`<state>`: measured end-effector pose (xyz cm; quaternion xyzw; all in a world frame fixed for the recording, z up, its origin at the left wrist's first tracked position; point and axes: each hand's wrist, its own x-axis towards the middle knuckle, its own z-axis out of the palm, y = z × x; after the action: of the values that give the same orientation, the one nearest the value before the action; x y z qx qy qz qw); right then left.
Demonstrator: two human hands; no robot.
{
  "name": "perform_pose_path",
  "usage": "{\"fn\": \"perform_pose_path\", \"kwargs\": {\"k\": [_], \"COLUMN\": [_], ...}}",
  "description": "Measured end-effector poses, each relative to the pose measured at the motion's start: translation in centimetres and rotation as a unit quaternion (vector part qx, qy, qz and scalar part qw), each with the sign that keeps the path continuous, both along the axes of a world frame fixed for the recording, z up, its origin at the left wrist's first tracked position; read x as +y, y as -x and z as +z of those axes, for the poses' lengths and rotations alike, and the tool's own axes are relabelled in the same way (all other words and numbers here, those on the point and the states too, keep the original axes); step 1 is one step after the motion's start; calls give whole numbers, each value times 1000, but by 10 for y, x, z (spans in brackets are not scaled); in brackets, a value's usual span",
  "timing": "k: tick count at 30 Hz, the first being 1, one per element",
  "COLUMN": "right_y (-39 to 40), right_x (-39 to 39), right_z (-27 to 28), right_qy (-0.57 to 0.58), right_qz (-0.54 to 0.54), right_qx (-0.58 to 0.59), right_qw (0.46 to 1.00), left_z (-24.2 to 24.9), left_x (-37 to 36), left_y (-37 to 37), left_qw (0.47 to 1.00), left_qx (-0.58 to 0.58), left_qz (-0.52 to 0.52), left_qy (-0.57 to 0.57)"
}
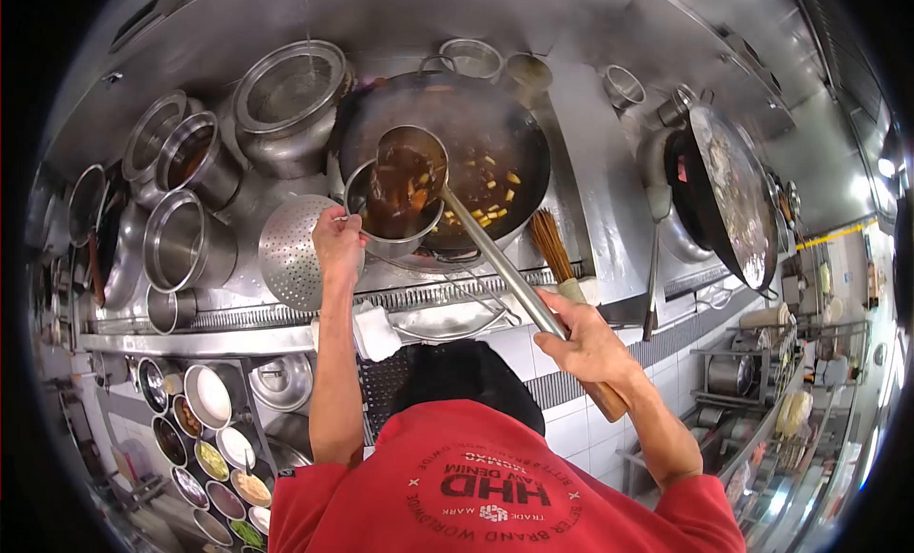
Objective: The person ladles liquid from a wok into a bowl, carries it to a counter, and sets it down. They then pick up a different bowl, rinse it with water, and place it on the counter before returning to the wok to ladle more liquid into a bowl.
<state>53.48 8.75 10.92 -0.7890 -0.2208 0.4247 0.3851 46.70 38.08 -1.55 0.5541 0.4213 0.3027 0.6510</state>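
My right hand (583,344) grips the long wooden-ended handle of a steel ladle (411,168). The ladle's bowl is full of brown sauce with vegetable pieces and is held over a small steel bowl (381,231). My left hand (338,244) holds that small bowl by its rim, at the near left edge of a large black wok (495,134). The wok holds dark brown broth with yellow pieces. A perforated steel strainer (290,253) lies just left of my left hand.
Several steel pots (286,96) and canisters (186,239) stand at the left of the stove. A second wok (728,196) leans at the right. A bamboo brush (557,253) rests by the wok. Seasoning bowls (214,439) sit lower left. A white cloth (376,332) lies on the counter edge.
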Motion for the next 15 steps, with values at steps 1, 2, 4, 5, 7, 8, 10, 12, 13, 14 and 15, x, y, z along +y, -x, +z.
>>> {"fn": "perform_pose_path", "kwargs": {"k": [1, 2, 4, 5, 7, 8, 10, 12, 13, 14, 15], "right_y": [-1, -1, -9, -12, -22, -30, -43, -67, -80, -94, -105], "right_x": [-3, -7, -12, -13, -17, -18, -25, -27, -25, -20, -14], "right_z": [-6, -10, -13, -14, -14, -14, -26, -33, -41, -48, -57], "right_qy": [0, -1, 23, 51, 34, 6, -53, -36, -28, -21, -12], "right_qz": [38, 72, 92, 105, 108, 79, 9, -17, -46, -37, -31], "right_qx": [-110, -219, -250, -279, -288, -220, -111, -72, -36, -109, -179], "right_qw": [993, 973, 964, 953, 951, 972, 992, 997, 998, 993, 983], "left_z": [-1, -2, 6, 10, 10, 8, 12, 18, 19, 21, 23], "left_x": [0, -1, -5, -6, -8, -9, -15, -20, -23, -26, -27], "left_y": [1, 1, 1, 3, 5, 5, 4, 5, 5, 5, 4], "left_qw": [1000, 1000, 1000, 1000, 999, 999, 998, 998, 997, 996, 996], "left_qx": [-7, -26, -24, -21, -31, -39, -37, -39, -43, -50, -52], "left_qz": [3, 9, 13, 11, 25, 30, 42, 52, 64, 76, 75], "left_qy": [3, 9, 1, -4, -6, -2, -3, -8, -10, -12, -16]}}
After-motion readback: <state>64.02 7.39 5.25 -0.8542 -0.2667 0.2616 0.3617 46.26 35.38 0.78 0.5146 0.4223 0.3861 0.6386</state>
